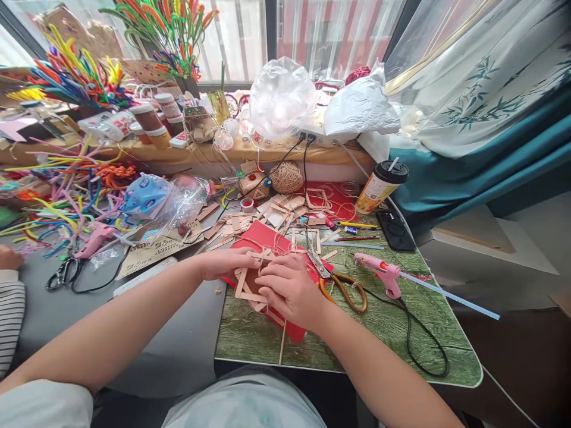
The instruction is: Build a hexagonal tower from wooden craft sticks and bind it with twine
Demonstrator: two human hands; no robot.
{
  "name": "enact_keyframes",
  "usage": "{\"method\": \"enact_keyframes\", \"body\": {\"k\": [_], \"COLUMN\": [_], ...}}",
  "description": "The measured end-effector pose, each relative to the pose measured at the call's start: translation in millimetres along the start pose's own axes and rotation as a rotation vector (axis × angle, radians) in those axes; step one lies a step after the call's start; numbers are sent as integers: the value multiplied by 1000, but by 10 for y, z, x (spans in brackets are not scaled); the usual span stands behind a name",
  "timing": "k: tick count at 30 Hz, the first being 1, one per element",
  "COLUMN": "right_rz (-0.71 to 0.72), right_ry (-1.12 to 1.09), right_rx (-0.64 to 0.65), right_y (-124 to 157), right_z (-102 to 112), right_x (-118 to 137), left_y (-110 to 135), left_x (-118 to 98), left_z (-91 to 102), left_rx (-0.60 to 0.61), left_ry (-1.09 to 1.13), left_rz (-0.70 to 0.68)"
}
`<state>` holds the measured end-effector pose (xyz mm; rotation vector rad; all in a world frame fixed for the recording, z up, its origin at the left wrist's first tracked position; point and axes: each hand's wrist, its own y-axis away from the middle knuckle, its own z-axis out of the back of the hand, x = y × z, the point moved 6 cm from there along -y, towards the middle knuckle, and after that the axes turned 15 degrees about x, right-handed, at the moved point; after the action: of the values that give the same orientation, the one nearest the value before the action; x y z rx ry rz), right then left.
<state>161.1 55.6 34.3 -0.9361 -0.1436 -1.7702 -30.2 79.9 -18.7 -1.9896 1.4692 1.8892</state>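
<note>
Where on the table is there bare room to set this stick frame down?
Bare green mat lies near the front edge, below the hands, and front right inside the glue gun cord loop. The grey tabletop left of the mat is free too. Behind the frame, sticks, twine and scissors crowd everything.

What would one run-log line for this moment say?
left hand: on stick frame | right hand: pressing frame | under: red sheet | beside: scissors, glue gun

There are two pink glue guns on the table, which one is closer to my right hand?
The pink glue gun on the green mat, beside the scissors, lies closer to your right hand. The other sits far left among the pipe cleaners.
</note>
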Motion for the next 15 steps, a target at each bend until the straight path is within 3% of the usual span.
{"method": "enact_keyframes", "body": {"k": [5,8,12,15], "right_rz": [-124,-241,-394,-459], "right_ry": [-501,-742,-696,-540], "right_rx": [-376,-508,-660,-586], "right_y": [144,210,289,297], "right_z": [185,134,106,141], "right_x": [-254,-465,-649,-736], "left_y": [105,182,293,395], "left_x": [134,243,422,504], "left_z": [91,206,360,490], "left_rx": [-55,-93,-150,-236], "left_ry": [61,207,418,504], "left_rz": [14,-99,-230,-289]}}
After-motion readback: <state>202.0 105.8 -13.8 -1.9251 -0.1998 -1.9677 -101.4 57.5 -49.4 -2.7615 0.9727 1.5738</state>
